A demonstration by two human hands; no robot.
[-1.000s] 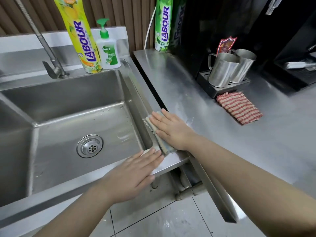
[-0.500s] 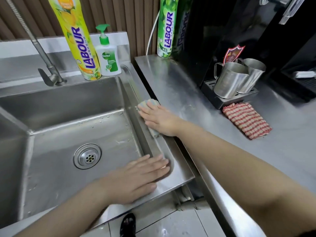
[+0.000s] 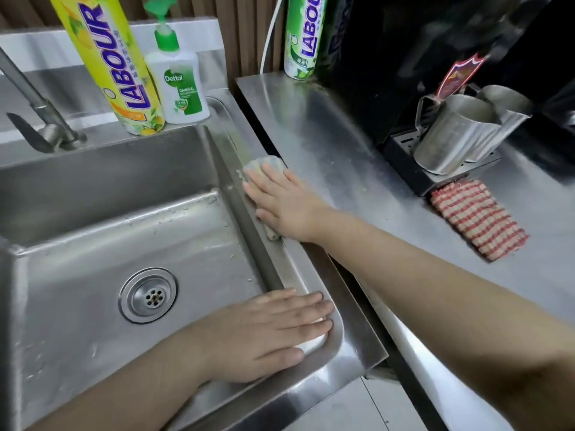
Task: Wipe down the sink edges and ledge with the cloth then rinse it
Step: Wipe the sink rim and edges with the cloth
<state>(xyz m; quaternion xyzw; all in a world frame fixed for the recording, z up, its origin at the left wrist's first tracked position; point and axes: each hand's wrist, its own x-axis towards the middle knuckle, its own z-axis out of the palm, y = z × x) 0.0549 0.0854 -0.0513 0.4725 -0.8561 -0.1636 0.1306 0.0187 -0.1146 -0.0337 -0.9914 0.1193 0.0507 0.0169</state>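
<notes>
The back ledge (image 3: 99, 135) is crowded: a tap (image 3: 46, 129), a tall yellow bottle (image 3: 115, 73) and a soap bottle (image 3: 180, 85) stand there. The far end of the right rim (image 3: 230, 144) is bare. On the counter (image 3: 342, 169), a green bottle (image 3: 303, 38), two steel jugs (image 3: 457, 132) and a checked cloth (image 3: 479, 219) sit far back. The near strip is open.

Brushed, shiny steel sink (image 3: 102, 244) with water drops; matching steel surface (image 3: 342, 157); soft pale cloth (image 3: 264, 164); glossy plastic bottles (image 3: 112, 66); woven red checked towel (image 3: 477, 219); polished metal jugs (image 3: 457, 132).

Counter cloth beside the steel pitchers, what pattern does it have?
The counter cloth is red-and-cream checked; head view shows it.
</notes>
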